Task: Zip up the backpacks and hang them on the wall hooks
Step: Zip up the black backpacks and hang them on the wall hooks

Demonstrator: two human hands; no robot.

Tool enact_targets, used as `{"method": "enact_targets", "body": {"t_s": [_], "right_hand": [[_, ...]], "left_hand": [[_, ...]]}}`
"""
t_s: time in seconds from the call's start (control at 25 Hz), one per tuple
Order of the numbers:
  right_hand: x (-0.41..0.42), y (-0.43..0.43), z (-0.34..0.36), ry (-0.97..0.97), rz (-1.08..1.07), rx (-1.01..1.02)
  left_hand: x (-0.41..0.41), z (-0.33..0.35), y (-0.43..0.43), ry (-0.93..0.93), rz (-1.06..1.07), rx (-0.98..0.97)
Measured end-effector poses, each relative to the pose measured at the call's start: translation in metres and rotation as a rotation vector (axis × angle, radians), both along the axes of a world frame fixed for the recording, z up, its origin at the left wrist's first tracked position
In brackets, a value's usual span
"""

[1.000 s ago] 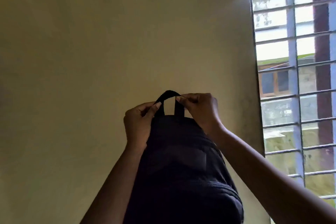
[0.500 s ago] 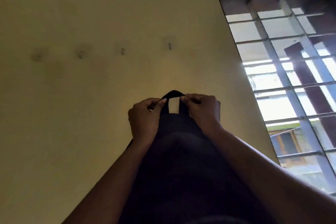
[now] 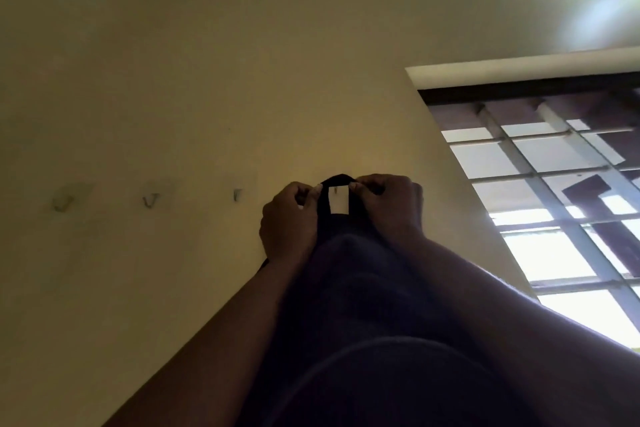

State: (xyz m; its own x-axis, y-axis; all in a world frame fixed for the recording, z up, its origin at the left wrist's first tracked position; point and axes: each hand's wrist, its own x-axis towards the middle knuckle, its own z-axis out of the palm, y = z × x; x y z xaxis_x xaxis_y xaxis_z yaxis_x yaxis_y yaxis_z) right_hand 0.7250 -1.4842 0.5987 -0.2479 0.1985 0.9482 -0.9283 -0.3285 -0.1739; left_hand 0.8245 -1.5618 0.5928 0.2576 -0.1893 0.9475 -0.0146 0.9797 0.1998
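Overhead, your left hand point(image 3: 289, 218) and right hand point(image 3: 391, 204) each pinch one side of the top loop point(image 3: 337, 179) of a dark, plain backpack point(image 3: 363, 305), held high against the yellow wall point(image 3: 207, 80). A small hook point(image 3: 335, 189) shows through the loop's opening; whether the two touch is unclear.

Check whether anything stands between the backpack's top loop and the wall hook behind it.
Nothing visible does. The left hand and right hand pinch the top loop at its two sides, and the hook shows through its opening. Three other hooks sit off to the left, out of the way.
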Motion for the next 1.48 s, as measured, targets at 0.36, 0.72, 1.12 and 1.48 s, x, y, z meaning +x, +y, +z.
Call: {"method": "enact_targets", "body": {"t_s": [0.36, 0.72, 1.12, 1.48], "right_hand": [[-0.008, -0.006, 0.022, -0.005, -0.062, 0.026], [0.002, -0.008, -0.016, 0.04, -0.064, 0.167], [0.043, 0.05, -0.088, -0.152, 0.106, 0.319], [0.12, 0.148, -0.172, -0.405, 0.275, 0.484]], "left_hand": [[-0.003, 0.024, -0.001, 0.006, 0.173, 0.034], [0.014, -0.01, -0.004, -0.228, 0.08, -0.035], [0.066, -0.058, 0.035, -0.542, -0.208, 0.158], [0.125, -0.159, 0.152, -0.4, -0.522, 0.379]]}}
